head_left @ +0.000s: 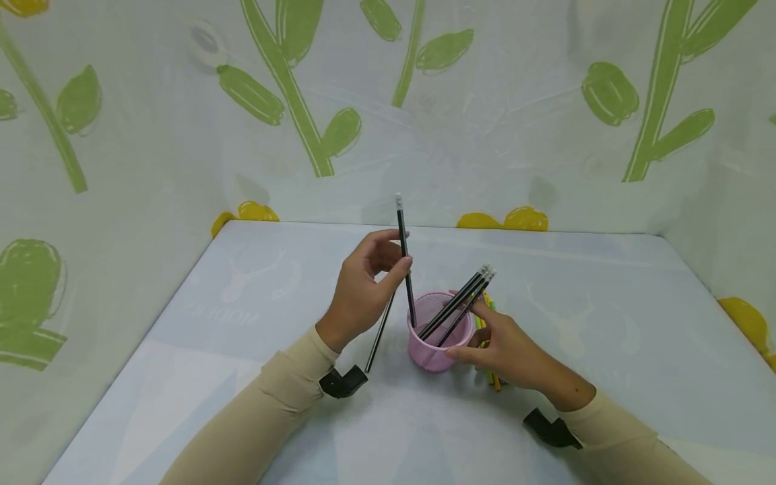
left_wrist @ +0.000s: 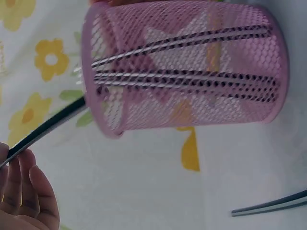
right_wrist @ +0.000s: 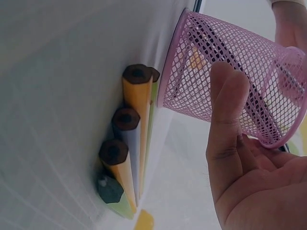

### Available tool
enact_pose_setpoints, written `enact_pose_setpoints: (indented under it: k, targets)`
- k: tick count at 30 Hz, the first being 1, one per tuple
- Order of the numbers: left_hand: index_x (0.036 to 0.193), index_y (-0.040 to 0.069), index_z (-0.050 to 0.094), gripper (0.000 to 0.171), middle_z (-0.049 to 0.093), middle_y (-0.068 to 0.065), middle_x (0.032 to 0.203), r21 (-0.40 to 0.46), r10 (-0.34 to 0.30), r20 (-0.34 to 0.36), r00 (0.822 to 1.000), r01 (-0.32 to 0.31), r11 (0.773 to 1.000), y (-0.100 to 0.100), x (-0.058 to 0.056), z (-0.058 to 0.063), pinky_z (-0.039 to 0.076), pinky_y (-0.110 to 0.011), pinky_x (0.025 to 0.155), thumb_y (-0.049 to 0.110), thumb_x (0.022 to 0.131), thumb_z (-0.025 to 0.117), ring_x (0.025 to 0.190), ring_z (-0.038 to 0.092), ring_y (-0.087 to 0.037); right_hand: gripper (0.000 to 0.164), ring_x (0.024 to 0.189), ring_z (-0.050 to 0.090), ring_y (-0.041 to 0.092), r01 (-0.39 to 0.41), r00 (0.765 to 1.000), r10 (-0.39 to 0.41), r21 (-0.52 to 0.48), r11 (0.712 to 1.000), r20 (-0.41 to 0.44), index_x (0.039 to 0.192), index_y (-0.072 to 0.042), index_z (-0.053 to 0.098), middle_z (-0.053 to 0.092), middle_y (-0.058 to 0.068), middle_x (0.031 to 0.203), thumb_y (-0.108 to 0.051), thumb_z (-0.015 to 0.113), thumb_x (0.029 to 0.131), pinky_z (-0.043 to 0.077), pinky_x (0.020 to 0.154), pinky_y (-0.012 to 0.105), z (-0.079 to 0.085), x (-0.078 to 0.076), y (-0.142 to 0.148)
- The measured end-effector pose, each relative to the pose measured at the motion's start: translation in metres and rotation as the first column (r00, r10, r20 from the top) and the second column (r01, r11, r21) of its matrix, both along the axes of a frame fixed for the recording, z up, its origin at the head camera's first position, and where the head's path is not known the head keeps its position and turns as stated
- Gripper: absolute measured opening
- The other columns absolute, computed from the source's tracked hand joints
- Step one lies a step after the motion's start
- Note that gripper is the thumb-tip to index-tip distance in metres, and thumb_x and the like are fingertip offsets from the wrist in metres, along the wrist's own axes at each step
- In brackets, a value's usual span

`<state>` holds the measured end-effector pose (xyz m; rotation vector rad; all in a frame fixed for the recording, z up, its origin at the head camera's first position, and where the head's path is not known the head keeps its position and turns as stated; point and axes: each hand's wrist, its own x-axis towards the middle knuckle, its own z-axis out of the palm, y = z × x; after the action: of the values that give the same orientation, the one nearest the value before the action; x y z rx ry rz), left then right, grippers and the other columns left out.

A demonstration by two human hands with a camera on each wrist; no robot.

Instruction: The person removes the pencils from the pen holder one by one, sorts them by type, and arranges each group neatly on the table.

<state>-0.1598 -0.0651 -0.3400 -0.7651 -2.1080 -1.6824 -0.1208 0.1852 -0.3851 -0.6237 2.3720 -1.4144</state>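
My left hand (head_left: 364,286) pinches a black pencil (head_left: 402,229) between thumb and fingers, its white eraser end up. The pencil's lower end dips inside the rim of a pink mesh pen cup (head_left: 430,362), at the left side. Several black pencils (head_left: 456,304) lean to the right in this cup, eraser ends uppermost. At the cup's right side, my right hand (head_left: 512,347) grips it, thumb near the front rim; the fingers (right_wrist: 229,96) lie against the mesh in the right wrist view. Another black pencil (head_left: 377,345) lies on the table left of the cup.
Beside the cup, partly hidden under my right hand, several coloured pencils (right_wrist: 136,88) lie on the white table (head_left: 606,323). Walls printed with green plants (head_left: 297,101) stand along the table's back and sides.
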Motion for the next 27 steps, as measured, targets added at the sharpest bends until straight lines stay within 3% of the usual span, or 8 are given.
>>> enact_pose_setpoints:
  k: [4, 8, 13, 19, 23, 27]
  targets:
    - [0.133, 0.002, 0.054, 0.038, 0.063, -0.012, 0.100, 0.080, 0.002, 0.047, 0.999, -0.006, 0.997, -0.009, -0.004, 0.008, 0.055, -0.025, 0.080, 0.006, 0.096, 0.063, 0.085, 0.065, -0.014, 0.080, 0.077, 0.070, 0.021, 0.014, 1.000, -0.014, 0.002, 1.000, 0.008, 0.152, -0.013, 0.034, 0.066, 0.019, 0.110, -0.026, 0.079, 0.086, 0.056, 0.055, 0.032, 0.001, 0.001, -0.001]
    - [0.137, 0.002, 0.050, 0.042, 0.062, -0.011, 0.101, 0.118, -0.024, 0.138, 0.990, 0.007, 0.993, -0.019, -0.009, 0.015, 0.055, -0.024, 0.077, 0.007, 0.097, 0.062, 0.083, 0.065, -0.012, 0.081, 0.078, 0.070, 0.021, 0.020, 1.000, -0.020, -0.002, 1.000, 0.016, 0.152, -0.012, 0.035, 0.064, 0.021, 0.115, -0.026, 0.080, 0.086, 0.056, 0.055, 0.033, 0.002, 0.001, -0.001]
    - [0.144, 0.007, 0.044, 0.049, 0.065, -0.008, 0.102, 0.116, -0.089, 0.298, 0.950, 0.057, 0.992, -0.030, -0.017, 0.014, 0.055, -0.025, 0.079, 0.010, 0.098, 0.062, 0.082, 0.065, -0.012, 0.079, 0.076, 0.070, 0.025, 0.007, 1.000, -0.007, -0.008, 1.000, 0.016, 0.151, -0.012, 0.035, 0.064, 0.019, 0.113, -0.026, 0.079, 0.087, 0.056, 0.055, 0.034, 0.001, 0.001, -0.001]
    - [0.149, 0.012, 0.040, 0.055, 0.068, -0.014, 0.105, 0.025, -0.123, 0.440, 0.889, 0.124, 0.992, -0.033, -0.027, 0.004, 0.054, -0.030, 0.079, 0.013, 0.098, 0.062, 0.083, 0.065, -0.017, 0.079, 0.077, 0.070, 0.022, -0.008, 1.000, 0.008, -0.020, 1.000, 0.010, 0.151, -0.011, 0.034, 0.064, 0.020, 0.113, -0.025, 0.078, 0.087, 0.057, 0.056, 0.034, 0.000, 0.001, 0.001]
    - [0.147, 0.018, 0.042, 0.055, 0.070, -0.014, 0.105, -0.098, -0.065, 0.505, 0.860, 0.132, 0.986, -0.031, -0.031, -0.005, 0.052, -0.030, 0.075, 0.014, 0.097, 0.063, 0.080, 0.065, -0.019, 0.078, 0.078, 0.071, 0.023, -0.008, 1.000, 0.009, -0.021, 1.000, 0.004, 0.150, -0.011, 0.035, 0.065, 0.021, 0.113, -0.025, 0.078, 0.087, 0.057, 0.056, 0.034, 0.000, 0.000, 0.000]
    - [0.147, 0.024, 0.041, 0.056, 0.071, -0.010, 0.107, -0.238, 0.001, 0.554, 0.832, 0.157, 0.959, -0.030, -0.034, -0.014, 0.048, -0.031, 0.073, 0.019, 0.096, 0.063, 0.080, 0.066, -0.019, 0.077, 0.078, 0.071, 0.024, -0.007, 1.000, 0.007, -0.024, 1.000, 0.002, 0.150, -0.011, 0.035, 0.065, 0.021, 0.113, -0.025, 0.078, 0.087, 0.057, 0.056, 0.034, -0.001, 0.000, 0.000]
